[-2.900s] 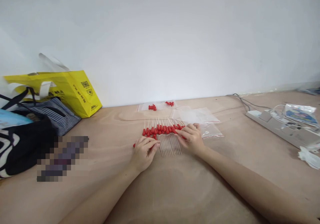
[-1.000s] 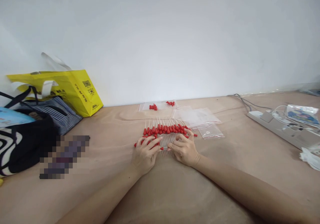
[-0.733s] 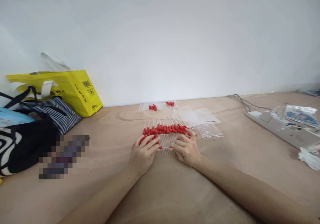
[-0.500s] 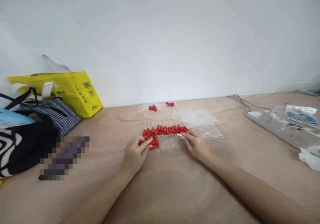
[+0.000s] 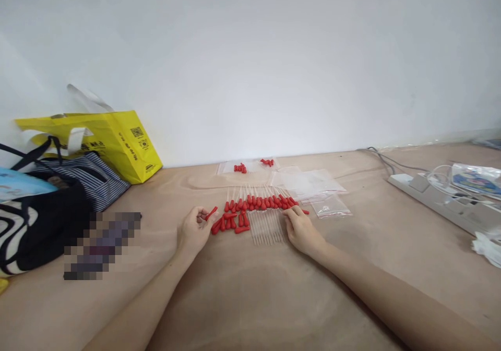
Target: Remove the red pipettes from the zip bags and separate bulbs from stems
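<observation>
Leftward, off the loose bulbs [image 5: 228, 222], the left hand [image 5: 195, 226] has shifted, pinching one bulb [image 5: 211, 214]. The right hand [image 5: 303, 230] is at the bare tubes' [image 5: 266, 229] right end; I cannot tell whether it grips anything. Loose bulbs lie left of the tubes.

At left, yellow bag [image 5: 111, 137] behind striped pouch [image 5: 102, 181] and black bag [image 5: 64, 223]; at right, power strip [image 5: 434, 200] near white scrap [image 5: 487, 247].
</observation>
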{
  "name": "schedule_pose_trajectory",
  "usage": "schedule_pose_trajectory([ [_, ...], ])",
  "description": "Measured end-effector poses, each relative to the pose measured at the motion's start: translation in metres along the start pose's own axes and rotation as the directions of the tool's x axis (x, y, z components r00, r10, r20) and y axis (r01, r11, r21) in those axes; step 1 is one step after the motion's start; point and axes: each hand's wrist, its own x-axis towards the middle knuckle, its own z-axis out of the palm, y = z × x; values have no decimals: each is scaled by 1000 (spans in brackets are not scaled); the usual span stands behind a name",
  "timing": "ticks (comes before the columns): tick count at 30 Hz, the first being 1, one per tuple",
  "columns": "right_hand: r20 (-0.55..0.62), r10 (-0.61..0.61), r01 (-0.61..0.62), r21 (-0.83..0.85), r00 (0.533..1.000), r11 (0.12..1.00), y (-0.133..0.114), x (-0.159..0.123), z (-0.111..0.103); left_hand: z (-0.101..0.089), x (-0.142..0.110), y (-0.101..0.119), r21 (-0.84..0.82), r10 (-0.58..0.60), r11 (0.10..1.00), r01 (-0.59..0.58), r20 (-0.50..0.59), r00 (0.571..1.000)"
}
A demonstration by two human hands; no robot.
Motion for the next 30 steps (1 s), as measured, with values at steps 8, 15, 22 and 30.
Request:
schedule_pose_trajectory([
  [8,53,12,-16,76,999,997,-16,0,-7,3,-6,9,52,268,962,-268,13,963],
  [15,15,-4,3,72,1000,997,-16,-1,-7,14,-13,26,143,426,893,-426,29,904],
  [22,-70,-26,22,-52,997,998,-4,22,-14,12,-15,26,166,418,896,-411,-6,908],
  [30,49,-117,124,-178,992,976,-14,57,7,11,-16,27,136,480,869,-475,-1,877],
])
